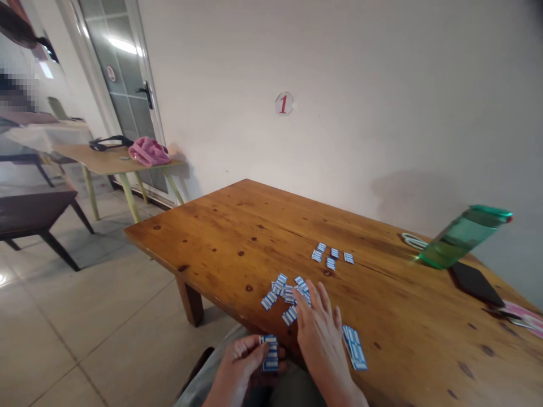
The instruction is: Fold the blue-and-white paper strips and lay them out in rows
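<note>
Near the table's front edge, my left hand [241, 362] pinches a small stack of blue-and-white striped cards [270, 362] between thumb and fingers. My right hand [320, 333] lies over the right side of a loose pile of similar small cards [279, 285], its fingers stretched out. Its fingertips hide part of that pile, so whether they touch a card is unclear. Just right of this hand sits a larger blue-and-white stack [355, 349]. Farther back, several small cards [331, 263] are spread apart on the wooden table [220, 237].
At the right stand a green bottle [464, 237], tilted in view, a dark flat case [475, 285], a coiled white cable [413, 242] and scissors [507, 315] by pink paper. A wall [339, 113] borders the table's far side. A pink cloth [148, 151] lies on another table.
</note>
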{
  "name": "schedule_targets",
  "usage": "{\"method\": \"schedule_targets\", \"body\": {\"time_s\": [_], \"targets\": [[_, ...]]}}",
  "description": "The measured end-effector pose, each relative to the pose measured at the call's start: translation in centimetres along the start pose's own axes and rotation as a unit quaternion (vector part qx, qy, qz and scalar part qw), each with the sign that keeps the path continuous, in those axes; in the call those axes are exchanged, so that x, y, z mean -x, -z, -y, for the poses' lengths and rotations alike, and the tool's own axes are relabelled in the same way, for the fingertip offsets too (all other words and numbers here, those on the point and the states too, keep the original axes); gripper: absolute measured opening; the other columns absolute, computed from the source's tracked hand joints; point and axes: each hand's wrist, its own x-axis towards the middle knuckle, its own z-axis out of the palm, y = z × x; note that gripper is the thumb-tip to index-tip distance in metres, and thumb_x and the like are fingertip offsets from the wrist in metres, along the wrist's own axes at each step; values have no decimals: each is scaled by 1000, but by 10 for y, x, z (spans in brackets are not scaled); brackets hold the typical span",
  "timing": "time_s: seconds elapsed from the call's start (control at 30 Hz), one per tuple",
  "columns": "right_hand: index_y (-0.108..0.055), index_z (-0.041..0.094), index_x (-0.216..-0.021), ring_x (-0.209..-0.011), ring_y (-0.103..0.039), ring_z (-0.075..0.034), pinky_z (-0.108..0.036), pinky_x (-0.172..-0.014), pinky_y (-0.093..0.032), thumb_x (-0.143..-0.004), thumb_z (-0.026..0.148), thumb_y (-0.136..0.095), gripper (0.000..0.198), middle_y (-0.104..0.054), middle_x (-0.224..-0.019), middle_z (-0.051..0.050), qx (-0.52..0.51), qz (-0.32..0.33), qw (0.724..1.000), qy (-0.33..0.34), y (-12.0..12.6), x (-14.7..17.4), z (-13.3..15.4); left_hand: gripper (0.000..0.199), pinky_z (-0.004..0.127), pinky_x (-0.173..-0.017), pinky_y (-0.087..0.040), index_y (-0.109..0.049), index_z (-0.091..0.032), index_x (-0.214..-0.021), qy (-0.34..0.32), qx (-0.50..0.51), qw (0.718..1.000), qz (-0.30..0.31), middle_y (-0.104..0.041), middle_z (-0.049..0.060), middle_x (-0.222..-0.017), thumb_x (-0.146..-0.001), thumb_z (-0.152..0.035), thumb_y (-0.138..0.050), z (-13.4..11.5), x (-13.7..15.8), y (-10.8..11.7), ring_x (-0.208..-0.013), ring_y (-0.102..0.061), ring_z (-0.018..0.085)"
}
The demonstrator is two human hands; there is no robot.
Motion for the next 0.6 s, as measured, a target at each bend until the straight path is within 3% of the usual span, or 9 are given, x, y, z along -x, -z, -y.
{"method": "schedule_targets", "body": {"time_s": [0.17,0.3,0.47,0.6], "targets": [[-56,35,-115,-130,-24,-28,-61,-94,-27,-68,-8,-30,69,-36,-140,-3,-26,34,999,31,3,-17,9,34,26,-56,-48,-67,-15,-73,14,-2,1000,3,-69,6,-72,-56,-43,-76,2,-1,3,-67,-65,19],[-59,33,-113,-132,-22,-27,-61,-96,-23,-69,-7,-32,64,-34,-141,-1,-1,65,997,39,4,-17,12,34,26,-57,-48,-66,-15,-72,10,5,1000,4,-70,6,-74,-55,-43,-76,-2,1,5,-67,-65,19],[-53,24,-120,-132,-20,-26,-60,-99,-19,-72,-3,-31,59,-32,-142,-2,38,97,994,10,4,-12,6,35,26,-56,-48,-65,-13,-73,10,3,1000,10,-70,8,-74,-56,-42,-76,-5,0,5,-66,-65,20],[-47,24,-126,-132,-20,-25,-60,-99,-19,-73,-3,-29,62,-31,-142,-2,49,99,994,2,4,-12,7,35,26,-57,-48,-65,-13,-74,13,0,1000,0,-70,9,-78,-57,-42,-75,-3,0,4,-68,-65,20]]}}
